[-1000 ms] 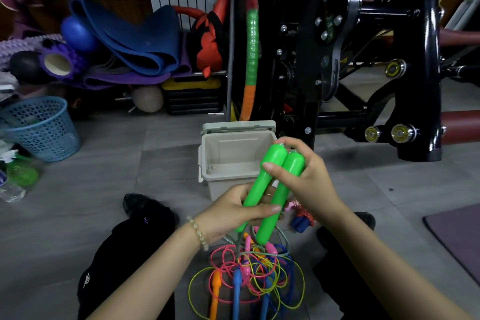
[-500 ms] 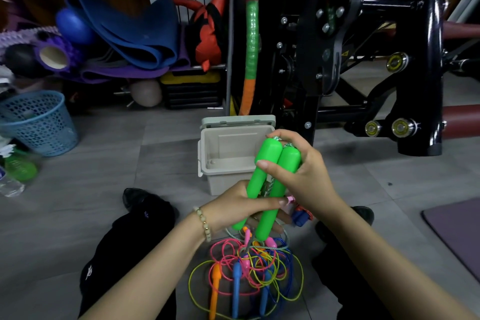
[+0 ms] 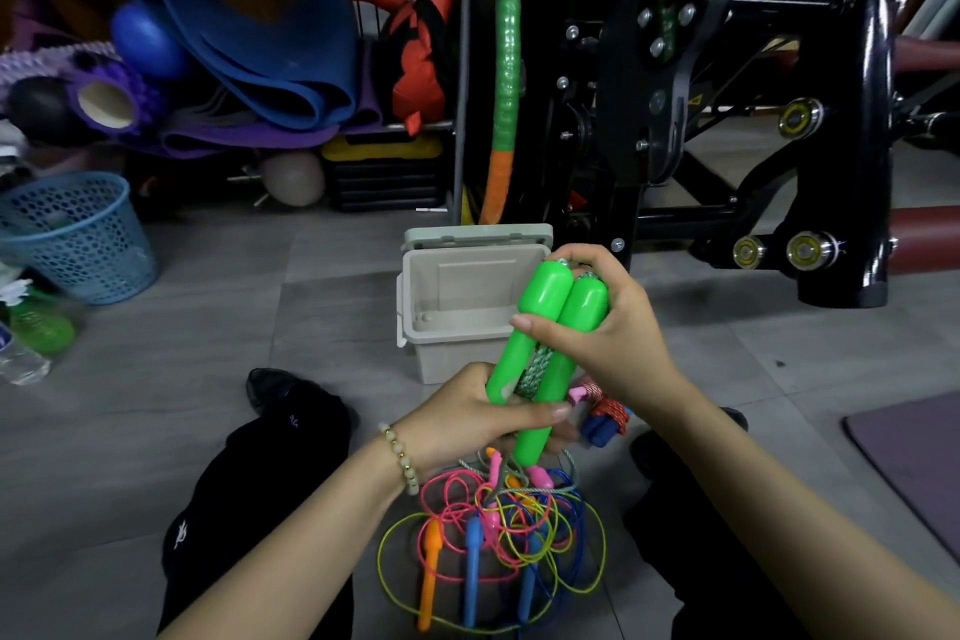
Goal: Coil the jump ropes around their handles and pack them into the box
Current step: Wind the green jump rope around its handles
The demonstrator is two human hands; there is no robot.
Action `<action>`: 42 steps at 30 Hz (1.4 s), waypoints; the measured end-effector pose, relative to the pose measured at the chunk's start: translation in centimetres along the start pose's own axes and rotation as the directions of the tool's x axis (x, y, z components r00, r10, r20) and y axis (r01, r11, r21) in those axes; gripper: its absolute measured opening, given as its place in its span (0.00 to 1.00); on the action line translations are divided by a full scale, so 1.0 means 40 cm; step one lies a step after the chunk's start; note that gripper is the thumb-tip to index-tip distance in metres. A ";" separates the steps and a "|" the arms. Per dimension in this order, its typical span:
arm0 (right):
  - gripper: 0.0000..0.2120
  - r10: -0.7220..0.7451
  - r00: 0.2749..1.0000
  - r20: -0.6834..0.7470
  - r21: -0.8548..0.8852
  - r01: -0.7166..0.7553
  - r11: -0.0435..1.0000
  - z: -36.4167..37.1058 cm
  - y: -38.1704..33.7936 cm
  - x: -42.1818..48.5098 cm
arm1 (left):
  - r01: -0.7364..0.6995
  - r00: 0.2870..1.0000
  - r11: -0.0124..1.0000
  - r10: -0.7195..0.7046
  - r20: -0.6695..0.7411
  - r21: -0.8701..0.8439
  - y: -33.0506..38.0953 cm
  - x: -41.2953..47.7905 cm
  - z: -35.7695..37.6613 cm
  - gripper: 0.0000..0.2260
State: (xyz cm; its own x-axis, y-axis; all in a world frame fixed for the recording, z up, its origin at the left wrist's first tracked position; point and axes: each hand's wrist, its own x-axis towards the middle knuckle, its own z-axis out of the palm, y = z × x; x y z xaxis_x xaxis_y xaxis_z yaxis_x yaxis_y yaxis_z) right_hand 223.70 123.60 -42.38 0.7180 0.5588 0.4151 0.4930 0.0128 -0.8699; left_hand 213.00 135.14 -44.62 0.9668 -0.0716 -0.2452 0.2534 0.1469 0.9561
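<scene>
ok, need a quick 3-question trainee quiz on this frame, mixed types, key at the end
1. True or false: the lid of the beige plastic box is shut.
2. Which hand grips the lower end of the two bright green plastic jump-rope handles? A) left hand B) right hand C) neither
3. Fill in: the tangled pile of pink, yellow, blue and orange jump ropes lies on the grey tiled ___.
Key: 1 false, the lid stands open. 2 A; the right hand holds the upper end. 3 floor.
</scene>
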 end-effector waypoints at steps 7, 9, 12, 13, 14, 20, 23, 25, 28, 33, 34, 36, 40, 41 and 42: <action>0.23 -0.024 0.999 0.039 0.032 0.023 0.999 -0.006 0.003 0.007 | -0.082 0.991 0.995 0.088 -0.100 0.064 -0.003 0.010 0.013 0.03; 0.23 -0.017 0.999 0.050 0.048 0.015 0.999 -0.010 0.003 0.009 | -0.102 0.987 0.988 0.115 -0.109 0.120 -0.007 0.013 0.017 0.05; 0.23 -0.016 0.997 0.075 0.071 0.011 0.997 -0.012 0.005 0.011 | -0.080 0.993 0.991 0.089 -0.083 0.109 -0.012 0.013 0.017 0.10; 0.23 -0.021 0.996 0.081 0.062 0.016 0.998 -0.011 0.008 0.010 | -0.062 0.996 0.996 0.067 -0.065 0.069 -0.016 0.013 0.018 0.10; 0.24 -0.023 0.996 0.087 0.040 0.020 0.999 -0.010 0.010 0.010 | -0.045 0.998 0.999 0.046 -0.049 0.013 -0.019 0.012 0.020 0.09; 0.23 -0.039 0.995 0.089 0.051 0.034 0.998 0.001 0.003 0.019 | -0.130 0.983 0.989 0.139 -0.119 0.075 -0.031 0.011 0.019 0.08; 0.28 0.004 0.995 0.104 0.038 -0.008 0.999 0.004 0.011 0.019 | -0.116 0.984 0.990 0.126 -0.128 0.084 -0.034 0.018 0.005 0.10; 0.35 0.101 0.984 0.147 0.126 -0.120 0.985 0.007 0.016 0.009 | -0.119 0.983 0.990 0.128 -0.134 0.071 -0.037 0.024 -0.004 0.08; 0.27 0.279 0.912 0.300 0.303 -0.369 0.879 0.015 0.042 -0.020 | -0.129 0.976 0.992 0.126 -0.177 -0.002 -0.032 0.036 -0.013 0.06; 0.36 0.364 0.717 0.594 0.264 -0.601 0.754 0.026 0.104 -0.066 | -0.131 0.968 0.987 0.107 -0.228 -0.092 -0.010 0.056 -0.036 0.06; 0.35 0.381 0.712 0.589 0.279 -0.622 0.732 0.026 0.107 -0.066 | -0.125 0.967 0.987 0.098 -0.235 -0.101 -0.005 0.059 -0.042 0.06; 0.30 0.415 0.727 0.547 0.287 -0.629 0.723 0.029 0.109 -0.062 | -0.122 0.961 0.987 0.091 -0.261 -0.106 0.008 0.069 -0.056 0.06; 0.09 0.402 0.823 0.402 0.179 -0.501 0.847 0.029 0.071 -0.043 | -0.107 0.941 0.992 0.080 -0.328 -0.063 0.049 0.086 -0.097 0.08; 0.08 0.358 0.869 0.342 0.043 -0.396 0.917 0.026 0.064 -0.036 | -0.099 0.938 0.995 0.087 -0.336 -0.017 0.055 0.089 -0.105 0.08; 0.09 0.287 0.912 0.292 -0.158 -0.250 0.955 0.021 0.058 -0.027 | -0.095 0.935 0.995 0.099 -0.340 0.029 0.060 0.092 -0.112 0.08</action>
State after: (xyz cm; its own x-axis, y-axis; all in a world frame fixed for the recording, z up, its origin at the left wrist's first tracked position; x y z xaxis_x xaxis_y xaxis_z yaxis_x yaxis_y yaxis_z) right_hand 223.67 123.72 -45.07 0.6530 0.7556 0.0514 0.3690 -0.2581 -0.8929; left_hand 217.30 139.66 -43.93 0.9402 0.2831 -0.1894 0.1598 0.1245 0.9793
